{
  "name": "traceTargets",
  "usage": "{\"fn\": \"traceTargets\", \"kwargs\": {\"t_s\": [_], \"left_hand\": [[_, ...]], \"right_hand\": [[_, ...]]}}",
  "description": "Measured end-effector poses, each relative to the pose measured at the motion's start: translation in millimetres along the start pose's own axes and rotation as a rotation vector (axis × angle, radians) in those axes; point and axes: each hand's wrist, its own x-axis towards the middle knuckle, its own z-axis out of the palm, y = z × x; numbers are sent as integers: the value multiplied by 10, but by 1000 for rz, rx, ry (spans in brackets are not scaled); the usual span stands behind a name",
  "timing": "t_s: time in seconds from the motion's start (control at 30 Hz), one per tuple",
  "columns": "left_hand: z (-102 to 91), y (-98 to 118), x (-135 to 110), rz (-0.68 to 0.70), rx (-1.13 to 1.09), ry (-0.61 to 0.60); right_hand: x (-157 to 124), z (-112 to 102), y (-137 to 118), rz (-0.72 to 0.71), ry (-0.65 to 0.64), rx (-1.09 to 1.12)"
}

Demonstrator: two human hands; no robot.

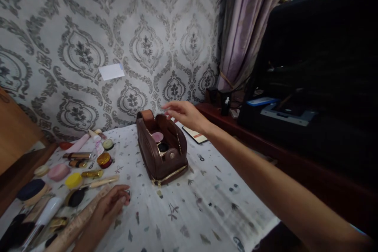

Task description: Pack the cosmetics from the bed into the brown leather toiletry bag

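Note:
A brown leather toiletry bag (pixel 153 153) stands unzipped on the white patterned tablecloth (pixel 191 204), with a pink compact (pixel 157 137) and a dark round jar (pixel 163 147) inside. My right hand (pixel 183 114) hovers over the bag's far side, fingers spread and holding nothing. My left hand (pixel 113 201) rests on the cloth at the lower left, fingers curled, beside a long wooden stick (pixel 78 222) and a spoon-like tool (pixel 88 189). What it holds, if anything, I cannot make out.
Several cosmetics lie at the left: a gold-lidded jar (pixel 104 160), a yellow cap (pixel 73 180), a pink puff (pixel 58 172), tubes and lipsticks. A phone (pixel 195 134) lies behind the bag. A dark printer (pixel 295 98) stands on the right shelf. A curtain (pixel 248 27) hangs behind.

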Motion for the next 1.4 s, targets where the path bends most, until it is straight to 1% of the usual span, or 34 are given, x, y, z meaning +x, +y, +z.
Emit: {"fn": "traceTargets", "kwargs": {"t_s": [0.03, 0.07, 0.1, 0.17, 0.23, 0.3, 0.37, 0.43, 0.47, 0.53, 0.57, 0.67, 0.73, 0.87, 0.97, 1.03, 1.1, 1.17, 1.2, 1.23, 1.3, 1.37, 1.4], "left_hand": [[19, 27, 0, 6, -1, 15], [39, 62, -1, 19, 2, 31], [60, 104, -2, 37, 13, 49], [101, 213, -5, 98, 78, 101], [142, 366, -3, 198, 210, 160], [196, 567, 15, 349, 383, 204], [284, 795, 65, 561, 561, 210], [420, 1006, 152, 787, 728, 217], [506, 1091, 208, 877, 799, 226], [698, 1205, 332, 1004, 920, 237], [795, 1235, 393, 1039, 967, 239], [1025, 1247, 530, 1051, 1057, 216], [1097, 1233, 555, 1028, 1071, 181], [1089, 1203, 468, 1058, 1024, 119], [1074, 1157, 381, 1092, 1041, 99], [1086, 1130, 341, 1089, 1052, 130], [1100, 1141, 300, 1084, 1035, 190], [1100, 1203, 231, 1093, 981, 220], [1094, 1248, 179, 1100, 934, 205], [1083, 1295, 110, 1102, 870, 164], [1056, 1357, -81, 1066, 728, 19], [1031, 1337, -337, 983, 626, -130], [1020, 1292, -481, 935, 608, -172]], "right_hand": [[-97, -10, 70, 12, 97, 11], [-193, 11, 157, 31, 163, 10], [-284, 58, 255, 55, 196, 5], [-439, 206, 456, 107, 206, 14], [-556, 367, 621, 143, 225, 17], [-638, 491, 720, 134, 236, 43], [-693, 564, 755, 93, 257, 71], [-730, 600, 749, 55, 292, 82], [-744, 609, 741, 43, 304, 85], [-768, 625, 726, 38, 321, 95], [-778, 633, 723, 40, 326, 103], [-808, 660, 734, 34, 348, 128], [-825, 679, 750, 19, 361, 138], [-846, 714, 779, -12, 388, 174], [-852, 741, 798, -8, 405, 202], [-855, 753, 814, -2, 421, 220], [-858, 757, 832, 1, 433, 238], [-861, 753, 846, 9, 437, 255], [-863, 749, 848, 16, 437, 266], [-866, 745, 846, 23, 438, 277], [-878, 736, 825, 39, 459, 291], [-899, 724, 773, 48, 509, 275], [-914, 716, 735, 47, 546, 255]]}}
